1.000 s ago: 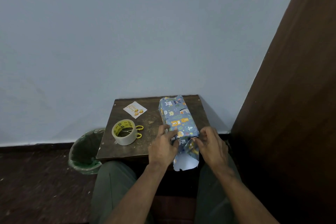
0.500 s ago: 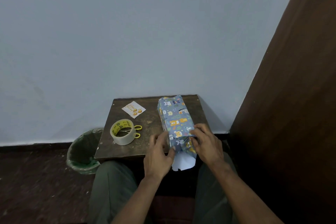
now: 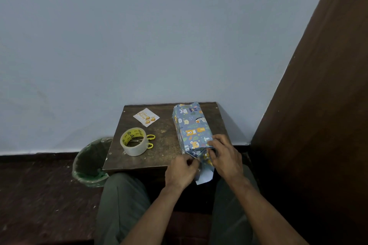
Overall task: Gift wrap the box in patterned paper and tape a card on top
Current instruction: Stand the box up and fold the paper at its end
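Beside table (image 3: 167, 157); lined bin (image 3: 89, 165)

Dim, soft light; wide-angle edge distortion.

Your left hand (image 3: 182, 171) slid off the box (image 3: 192, 129) side, now pinching the loose paper flap (image 3: 205, 173) below its near end (right hand (image 3: 225, 155) shifted up onto that corner).

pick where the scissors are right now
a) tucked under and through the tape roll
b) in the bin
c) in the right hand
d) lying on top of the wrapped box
a: the yellow-handled scissors lie on the table with their blades inside the tape roll, only the handles sticking out to its right, apart from the wrapped box.
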